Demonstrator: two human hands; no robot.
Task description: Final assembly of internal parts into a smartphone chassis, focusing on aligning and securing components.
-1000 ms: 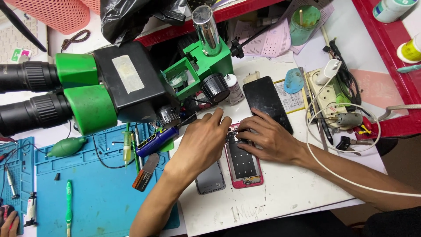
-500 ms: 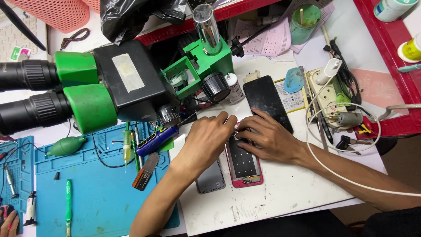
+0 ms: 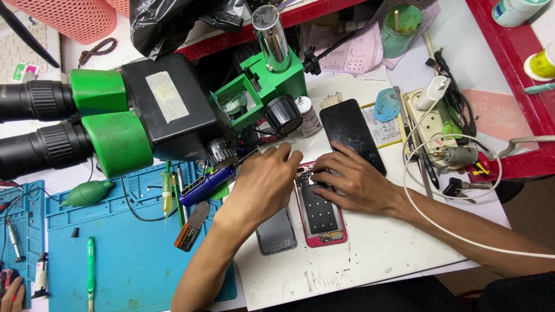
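Head view. Step in hand, as judged: work on the upper end of an opened pink-framed phone (image 3: 319, 211), lying face down near the desk's middle with back cover removed and inner plate exposed. Left hand (image 3: 263, 185) at 9 o'clock of the phone, fingers curled, tips set at the phone's top-left corner; whether a small part or tool is pinched there cannot be told. Right hand (image 3: 352, 182) at 3 o'clock, spread flat and pressed on the phone's upper right edge, steadying the frame.

Next move, as judged: fine, short motions at the top corner only, with steady downward pressure kept on the frame to prevent sliding on the white desk (image 3: 370, 254).

Edges and open room:
- At 12 o'clock of the hands: black screen panel (image 3: 351, 133) just beside the right fingertips; green microscope stand (image 3: 266, 86) and small white bottle (image 3: 308, 115) close behind. Little clearance upward.
- At 9 o'clock: grey back cover (image 3: 277, 234) partly under the left forearm; blue screwdriver (image 3: 205, 185) and blue work mat (image 3: 133, 254) beyond. Sideways travel limited by loose tools.
- At 3 o'clock: white cable (image 3: 445, 225) looping across the desk near the right forearm; power strip (image 3: 433, 136) further out. Snag risk on withdrawal.
- At 6 o'clock: bare desk surface below the phone, ending at the near edge; best room for shifting the phone.
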